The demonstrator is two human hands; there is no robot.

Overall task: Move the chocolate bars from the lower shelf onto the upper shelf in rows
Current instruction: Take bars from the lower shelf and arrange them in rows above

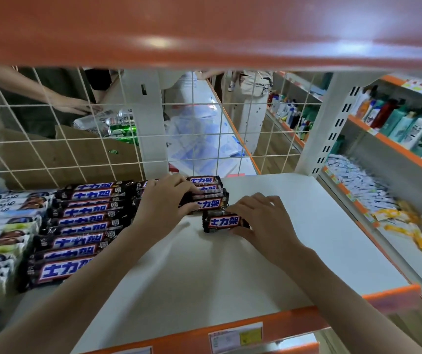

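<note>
A white shelf board [268, 251] carries dark-wrapped chocolate bars with blue lettering on white labels. One full row of several bars [77, 221] runs front to back at the left. A second row of bars [208, 191] lies at the back; my left hand [164, 203] rests over it, fingers curled on the bars. A single bar [224, 222] lies just in front of that row. My right hand [261, 221] holds this bar's right end, thumb in front and fingers behind.
Pale-wrapped snack bars [3, 231] fill the shelf's far left. A white wire grid [204, 129] backs the shelf; an orange shelf [204, 29] hangs overhead. Price tags [235, 337] sit on the orange front edge. Another person's hand [77, 106] shows beyond the grid. Bottles [409, 126] stand at right.
</note>
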